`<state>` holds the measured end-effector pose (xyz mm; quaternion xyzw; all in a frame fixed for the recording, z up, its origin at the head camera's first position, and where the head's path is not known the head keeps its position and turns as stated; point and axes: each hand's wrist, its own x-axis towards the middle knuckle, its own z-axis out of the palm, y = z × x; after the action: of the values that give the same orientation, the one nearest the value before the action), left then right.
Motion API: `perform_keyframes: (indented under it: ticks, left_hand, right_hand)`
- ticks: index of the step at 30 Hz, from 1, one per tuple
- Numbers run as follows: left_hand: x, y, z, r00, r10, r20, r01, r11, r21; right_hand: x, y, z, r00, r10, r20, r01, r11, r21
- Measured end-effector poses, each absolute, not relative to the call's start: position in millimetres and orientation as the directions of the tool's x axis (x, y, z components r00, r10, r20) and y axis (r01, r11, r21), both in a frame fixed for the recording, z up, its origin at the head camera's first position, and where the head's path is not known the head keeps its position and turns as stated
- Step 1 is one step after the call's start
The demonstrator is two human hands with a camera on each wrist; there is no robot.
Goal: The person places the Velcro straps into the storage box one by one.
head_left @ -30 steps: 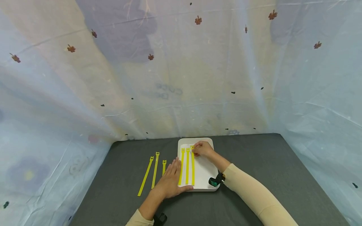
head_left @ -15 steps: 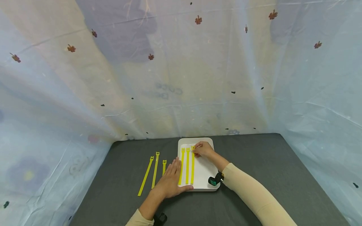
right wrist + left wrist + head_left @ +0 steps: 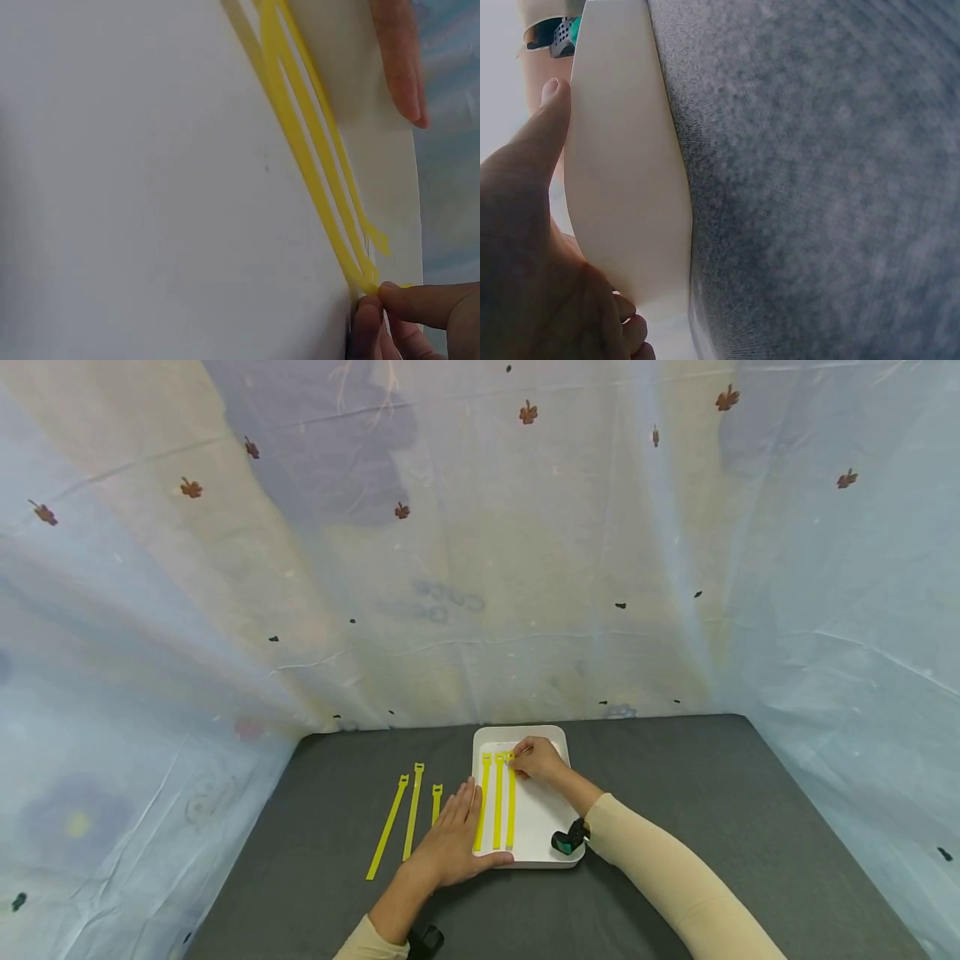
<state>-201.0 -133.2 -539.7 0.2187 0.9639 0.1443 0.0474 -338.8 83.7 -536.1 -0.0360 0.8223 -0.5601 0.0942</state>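
Tray holds three yellow straps, right hand pinching one, left hand spread against the tray.

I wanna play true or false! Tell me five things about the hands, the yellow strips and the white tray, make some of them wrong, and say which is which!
1. The right hand is pinching a yellow strip. True.
2. The left hand is touching the white tray. True.
3. The right hand is reaching outside the tray, away from all the strips. False: it is over the tray, at the end of a strip.
4. Three more yellow strips show on the dark cloth, left of the tray. True.
5. The tray is standing up on its side. False: it sits flat on the cloth.
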Motion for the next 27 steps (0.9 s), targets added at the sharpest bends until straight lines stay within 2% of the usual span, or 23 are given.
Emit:
perform_keyframes:
  ticks: [4,27]
  left_hand:
    - [-201.4,-133.5,-540.5,-0.9,0.435,-0.026,0.408,0.863,0.297]
    - [-200.7,-133.3,-541.6,-0.902,0.432,-0.028,0.402,0.861,0.312]
  right_hand:
    - [-336.9,84.3,-534.0,-0.978,-0.189,-0.087,0.014,0.357,-0.934]
    - [-341.0,86.5,-536.0,-0.983,-0.161,-0.084,0.007,0.431,-0.902]
